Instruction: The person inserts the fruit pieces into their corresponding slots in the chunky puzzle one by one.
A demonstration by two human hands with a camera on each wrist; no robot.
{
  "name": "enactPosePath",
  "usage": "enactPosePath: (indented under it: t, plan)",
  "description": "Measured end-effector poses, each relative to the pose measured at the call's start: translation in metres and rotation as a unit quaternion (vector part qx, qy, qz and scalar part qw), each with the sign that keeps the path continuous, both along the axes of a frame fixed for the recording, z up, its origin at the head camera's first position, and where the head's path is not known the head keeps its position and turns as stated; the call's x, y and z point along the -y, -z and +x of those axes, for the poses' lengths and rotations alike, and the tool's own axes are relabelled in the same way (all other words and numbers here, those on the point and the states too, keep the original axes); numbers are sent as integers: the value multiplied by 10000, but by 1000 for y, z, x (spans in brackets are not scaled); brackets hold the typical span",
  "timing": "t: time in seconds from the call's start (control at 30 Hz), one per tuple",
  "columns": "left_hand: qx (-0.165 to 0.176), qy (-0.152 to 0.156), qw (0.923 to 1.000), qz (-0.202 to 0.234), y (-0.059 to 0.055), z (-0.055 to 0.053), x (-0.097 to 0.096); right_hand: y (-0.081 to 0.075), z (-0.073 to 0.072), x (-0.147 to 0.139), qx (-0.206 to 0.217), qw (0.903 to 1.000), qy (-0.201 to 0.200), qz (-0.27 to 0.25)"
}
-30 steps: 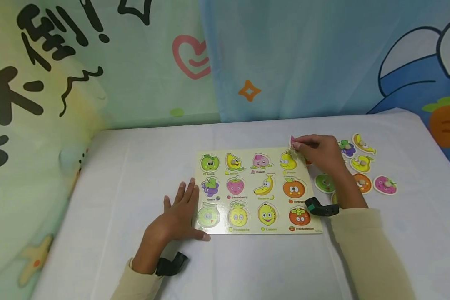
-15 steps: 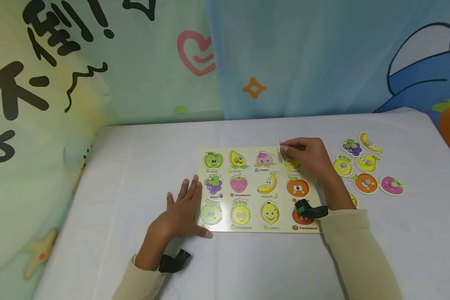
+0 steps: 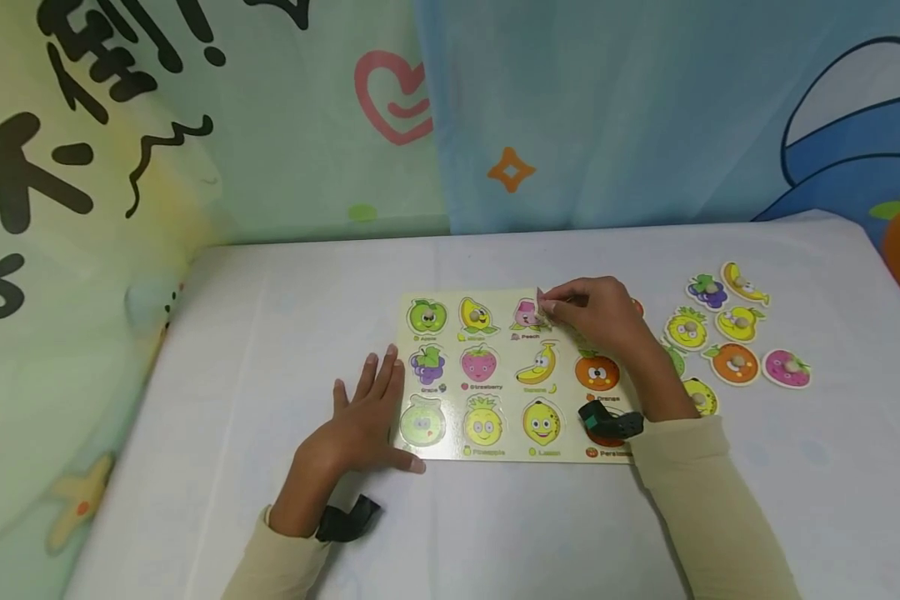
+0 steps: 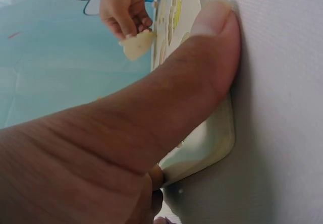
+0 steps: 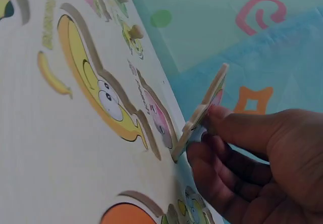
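Observation:
My right hand (image 3: 598,310) pinches a wooden peach puzzle piece (image 5: 206,108) by its face, between thumb and fingers. The piece stands tilted on edge, its lower end right at the peach cutout (image 5: 160,117) in the fruit puzzle board (image 3: 512,427). In the left wrist view the pale back of the piece shows below the right fingers. My left hand (image 3: 362,423) rests at the board's left edge, fingers straight and thumb along the lower corner. A knobbed apple piece (image 3: 426,317) and a knobbed mango piece (image 3: 475,317) sit in the board's top row.
Several loose knobbed pieces lie right of the board, among them an orange (image 3: 734,364), a strawberry (image 3: 787,369), a banana (image 3: 746,284) and grapes (image 3: 707,292). A white cloth (image 3: 307,300) covers the table; a printed curtain (image 3: 607,125) hangs behind.
My right hand has moved left with the peach piece, from above the pear cutout to the peach cutout. The left hand stays at the board's edge.

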State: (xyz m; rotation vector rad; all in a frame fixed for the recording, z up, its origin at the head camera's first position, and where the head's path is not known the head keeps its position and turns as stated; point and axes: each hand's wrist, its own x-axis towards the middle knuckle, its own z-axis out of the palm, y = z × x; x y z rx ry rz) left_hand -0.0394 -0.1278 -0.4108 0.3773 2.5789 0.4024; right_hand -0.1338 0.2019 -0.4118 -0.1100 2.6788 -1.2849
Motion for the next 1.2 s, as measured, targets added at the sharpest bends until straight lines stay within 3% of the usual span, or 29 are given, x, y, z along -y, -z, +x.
enactPosePath:
  t: [0.4,1.2]
  plan:
    - [-102,214,9997,58,-1,-2,-1,1,-2,0,-21,9993,-42,378]
    - [-51,76,9999,60,-1,-1,3,16,-6,18,-236,9986,-209,421]
